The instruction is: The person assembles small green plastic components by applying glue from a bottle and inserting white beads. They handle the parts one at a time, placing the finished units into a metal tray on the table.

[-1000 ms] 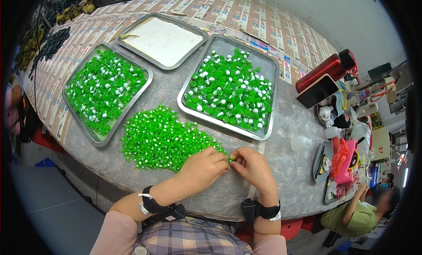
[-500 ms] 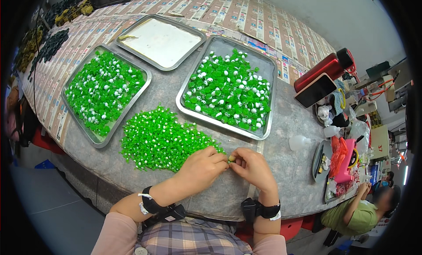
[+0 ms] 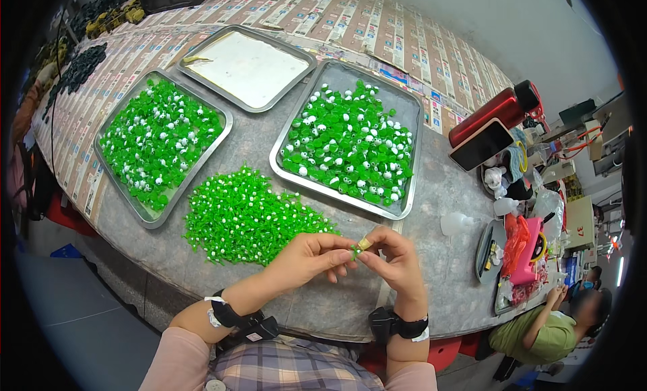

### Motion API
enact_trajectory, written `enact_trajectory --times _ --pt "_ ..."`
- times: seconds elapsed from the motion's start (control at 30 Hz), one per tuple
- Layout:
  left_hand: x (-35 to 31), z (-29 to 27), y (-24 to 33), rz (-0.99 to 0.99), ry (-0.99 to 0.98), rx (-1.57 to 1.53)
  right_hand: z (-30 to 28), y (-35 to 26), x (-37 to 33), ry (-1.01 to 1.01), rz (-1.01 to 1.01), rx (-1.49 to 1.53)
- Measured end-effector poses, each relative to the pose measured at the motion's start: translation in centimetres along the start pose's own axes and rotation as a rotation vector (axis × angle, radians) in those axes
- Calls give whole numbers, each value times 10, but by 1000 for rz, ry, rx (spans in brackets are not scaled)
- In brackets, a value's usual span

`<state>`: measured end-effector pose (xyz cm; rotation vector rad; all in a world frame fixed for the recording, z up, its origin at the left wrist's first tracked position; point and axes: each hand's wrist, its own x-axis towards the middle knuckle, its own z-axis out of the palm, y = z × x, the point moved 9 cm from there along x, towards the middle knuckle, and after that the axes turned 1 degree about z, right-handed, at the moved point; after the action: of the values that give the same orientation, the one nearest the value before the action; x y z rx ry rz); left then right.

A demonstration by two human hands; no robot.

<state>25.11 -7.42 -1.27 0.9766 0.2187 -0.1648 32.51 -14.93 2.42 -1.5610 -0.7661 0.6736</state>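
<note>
Between both hands, near the table's front, is a small green plastic piece (image 3: 356, 251). My left hand (image 3: 302, 262) pinches it between thumb and index finger, its other fingers curled below. My right hand (image 3: 396, 262) closes on its other side, thumb and index fingertips together. A yellowish wrap (image 3: 364, 243) shows at the right index fingertip. Just left of the hands lies a loose pile of small green pieces with white spots (image 3: 253, 219). The held piece is too small to make out fully.
Metal trays hold green pieces with white eyeball-like balls: one at left (image 3: 192, 172), one beyond my hands (image 3: 337, 192). Behind them lies a white-bottomed tray (image 3: 249, 68). At right are a red bottle (image 3: 492, 111), a phone (image 3: 481, 144) and a pink container (image 3: 528, 253). A person in green (image 3: 539, 334) sits far right.
My hands have turned and opened up slightly around their fingertips, so the green piece and the yellowish wrap now show more. The left hand's fingers have shifted underneath. Trays and pile look the same.
</note>
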Motion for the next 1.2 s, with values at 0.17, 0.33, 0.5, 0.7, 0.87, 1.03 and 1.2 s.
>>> enact_trajectory --times 0.17,0.33,0.5,0.7,0.87,1.03,1.2 --pt "2 -3 -21 -170 -15 -318 9 -24 1 41 -80 -235" --pt "2 -6 -29 -226 -38 -463 13 -48 -2 82 -339 -500" --pt "4 -6 -34 -262 -36 -519 11 -59 -9 130 -460 -637" --pt "2 -9 -13 -114 -15 -440 -102 -67 -70 1047 -505 -516" --pt "0 -16 0 -27 123 -369 -192 -27 -94 1278 -296 -354" --pt "0 -20 3 34 129 -329 -213 58 -66 813 184 -489" --pt "-2 -21 4 45 158 -235 -177 12 -51 889 76 -353"
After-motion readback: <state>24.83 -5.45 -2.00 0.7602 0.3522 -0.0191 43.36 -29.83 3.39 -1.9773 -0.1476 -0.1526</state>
